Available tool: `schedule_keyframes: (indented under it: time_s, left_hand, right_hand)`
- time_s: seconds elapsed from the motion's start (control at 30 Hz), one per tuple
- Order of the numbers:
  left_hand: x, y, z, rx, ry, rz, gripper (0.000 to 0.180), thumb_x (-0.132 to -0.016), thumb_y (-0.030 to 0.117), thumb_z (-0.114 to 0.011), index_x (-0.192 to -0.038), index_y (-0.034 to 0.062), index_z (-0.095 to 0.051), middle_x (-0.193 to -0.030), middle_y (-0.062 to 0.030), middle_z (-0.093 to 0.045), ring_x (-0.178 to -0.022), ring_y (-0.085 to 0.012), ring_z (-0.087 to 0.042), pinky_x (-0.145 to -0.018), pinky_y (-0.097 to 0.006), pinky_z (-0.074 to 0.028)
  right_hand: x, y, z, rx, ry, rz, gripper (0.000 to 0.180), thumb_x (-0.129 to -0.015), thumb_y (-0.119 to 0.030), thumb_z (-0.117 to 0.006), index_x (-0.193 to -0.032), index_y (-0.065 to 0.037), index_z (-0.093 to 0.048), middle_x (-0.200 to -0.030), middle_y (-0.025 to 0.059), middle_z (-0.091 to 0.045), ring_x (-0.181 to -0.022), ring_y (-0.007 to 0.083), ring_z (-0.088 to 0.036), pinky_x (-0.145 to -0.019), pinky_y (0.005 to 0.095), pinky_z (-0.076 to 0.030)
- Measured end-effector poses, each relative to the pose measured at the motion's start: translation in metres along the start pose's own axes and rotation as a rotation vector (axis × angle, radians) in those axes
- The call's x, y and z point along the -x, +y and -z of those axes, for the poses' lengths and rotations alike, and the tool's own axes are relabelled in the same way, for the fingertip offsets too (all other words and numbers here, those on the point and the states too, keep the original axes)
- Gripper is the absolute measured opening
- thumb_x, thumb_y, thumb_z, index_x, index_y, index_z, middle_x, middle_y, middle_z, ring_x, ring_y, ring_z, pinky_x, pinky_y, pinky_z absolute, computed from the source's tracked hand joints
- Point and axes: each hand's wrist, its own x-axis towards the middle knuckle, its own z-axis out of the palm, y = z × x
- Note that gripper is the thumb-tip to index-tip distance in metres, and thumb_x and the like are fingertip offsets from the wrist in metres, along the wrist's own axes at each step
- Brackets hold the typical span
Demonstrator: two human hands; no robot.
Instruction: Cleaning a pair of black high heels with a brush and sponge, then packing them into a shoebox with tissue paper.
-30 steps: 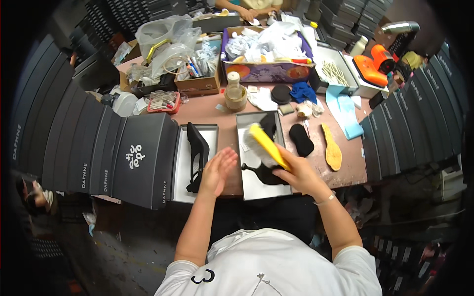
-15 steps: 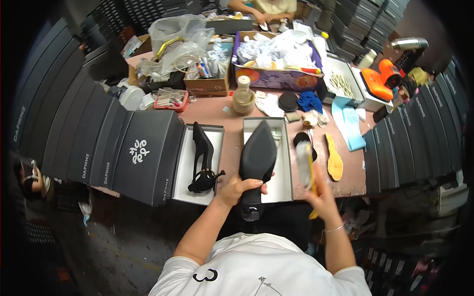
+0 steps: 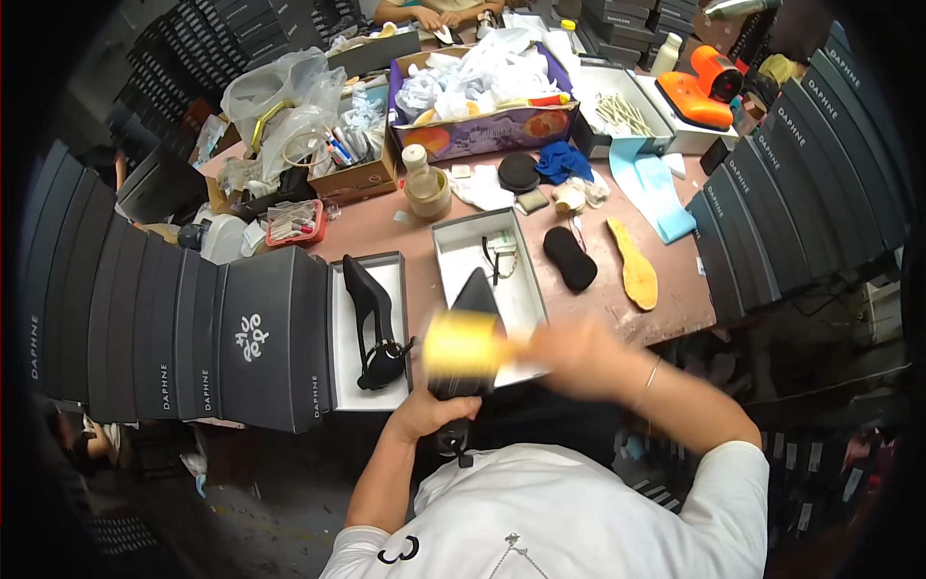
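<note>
Around you the room is mostly dark shoe boxes (image 3: 174, 338), fanned in a long row on your left and stacked again on your right (image 3: 801, 183), with a brown table (image 3: 386, 227) between them. Since a second ago the black shoe (image 3: 470, 333) has come up out of the open white box (image 3: 487, 275); half a second back you held it sole up over that box, and now its heel end sits in your left hand (image 3: 429, 413), fingers closed round it near the table's front edge. Your right hand (image 3: 579, 355), closed on the yellow brush (image 3: 463, 349), has swung from beside the box across the shoe, and both blur, so you look to be mid-stroke, brushing the shoe.

The other shoe (image 3: 374, 323) lies in the box lid (image 3: 340, 333) to the left, unmoved. Farther back sit a cardboard box of white wrappings (image 3: 482, 92), clear bags (image 3: 280, 106), an orange tool (image 3: 704, 87), a blue cloth (image 3: 658, 193), a tan insole (image 3: 632, 275) and a black pad (image 3: 569, 259). Another person's hands (image 3: 424, 14) work at the table's far end.
</note>
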Motion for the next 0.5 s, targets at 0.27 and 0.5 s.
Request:
schedule_keyframes:
  time_s: [0.27, 0.5]
  left_hand:
    - [0.006, -0.012, 0.024, -0.028, -0.034, 0.116, 0.049, -0.077, -0.005, -0.067, -0.123, -0.0031, -0.049, -0.08, -0.0097, -0.061, -0.065, -0.0163, -0.06, -0.062, -0.029, -0.051]
    - [0.017, 0.01, 0.034, -0.013, -0.123, 0.282, 0.042, -0.074, 0.001, -0.068, -0.113, -0.0025, -0.054, -0.075, -0.0097, -0.061, -0.064, -0.0176, -0.061, -0.06, -0.029, -0.05]
  right_hand:
    - [0.003, 0.02, -0.032, -0.074, 0.12, -0.036, 0.061, -0.083, -0.019, -0.063, -0.14, -0.028, -0.044, -0.072, 0.0072, -0.056, -0.061, 0.0281, -0.061, -0.051, 0.0371, -0.048]
    - [0.041, 0.016, -0.024, -0.207, 0.191, -0.103, 0.052, -0.083, -0.025, -0.069, -0.132, -0.026, -0.055, -0.07, 0.006, -0.054, -0.052, 0.024, -0.057, -0.045, 0.0359, -0.047]
